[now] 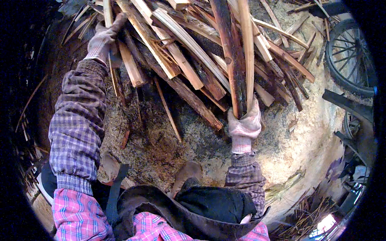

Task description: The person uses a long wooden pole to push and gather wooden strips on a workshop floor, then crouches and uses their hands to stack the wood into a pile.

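Observation:
A pile of split wood strips (183,66) spreads across the far side, some pale, some with dark bark. My left hand (103,39), in a dirty knit glove, reaches to the pile's left end. Its fingers close round a narrow pale wood strip (107,12); the palm side is hidden. Nearer to me, at the right, my gloved right hand (245,123) grips the lower ends of two long strips side by side. One is a bark-edged strip (230,52), the other a smooth pale strip (247,56). Both stretch away from me over the pile.
Sawdust-strewn ground (205,150) lies between me and the pile. A spoked wheel (349,56) stands at the far right, with dark flat bars (348,105) nearer. Thin sticks (299,221) are heaped at the lower right. My shoe (187,174) rests on the ground.

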The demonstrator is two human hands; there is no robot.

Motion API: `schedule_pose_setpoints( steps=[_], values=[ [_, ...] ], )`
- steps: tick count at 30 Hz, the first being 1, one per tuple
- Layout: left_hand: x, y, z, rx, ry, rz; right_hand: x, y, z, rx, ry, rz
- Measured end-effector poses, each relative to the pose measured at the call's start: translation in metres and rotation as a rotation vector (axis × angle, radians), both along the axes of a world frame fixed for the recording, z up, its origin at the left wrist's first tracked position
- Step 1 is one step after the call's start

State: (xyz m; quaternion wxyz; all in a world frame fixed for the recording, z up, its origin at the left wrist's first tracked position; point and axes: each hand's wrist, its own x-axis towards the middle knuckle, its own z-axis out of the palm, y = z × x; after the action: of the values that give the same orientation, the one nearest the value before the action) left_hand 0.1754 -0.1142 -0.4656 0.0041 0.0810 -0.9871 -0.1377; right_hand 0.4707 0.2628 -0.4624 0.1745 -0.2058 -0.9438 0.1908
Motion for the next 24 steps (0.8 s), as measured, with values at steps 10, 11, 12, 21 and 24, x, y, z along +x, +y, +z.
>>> schedule_pose_setpoints(
  steps=[10, 11, 12, 21, 24],
  values=[
    [0.025, -0.019, -0.004, -0.078, -0.058, -0.1, 0.005, 0.01, -0.019, -0.362, 0.039, 0.081],
    [0.023, -0.021, -0.001, -0.086, -0.06, -0.105, 0.005, 0.015, -0.019, -0.313, 0.039, 0.123],
    [0.022, -0.025, 0.002, -0.097, -0.065, -0.104, 0.004, 0.016, -0.017, -0.342, 0.018, 0.131],
    [0.006, -0.039, 0.005, -0.139, -0.098, -0.115, 0.0, 0.02, -0.007, -0.308, -0.088, 0.176],
    [0.004, -0.041, -0.003, -0.134, -0.105, -0.128, -0.001, 0.022, -0.011, -0.391, -0.055, 0.175]
  ],
)
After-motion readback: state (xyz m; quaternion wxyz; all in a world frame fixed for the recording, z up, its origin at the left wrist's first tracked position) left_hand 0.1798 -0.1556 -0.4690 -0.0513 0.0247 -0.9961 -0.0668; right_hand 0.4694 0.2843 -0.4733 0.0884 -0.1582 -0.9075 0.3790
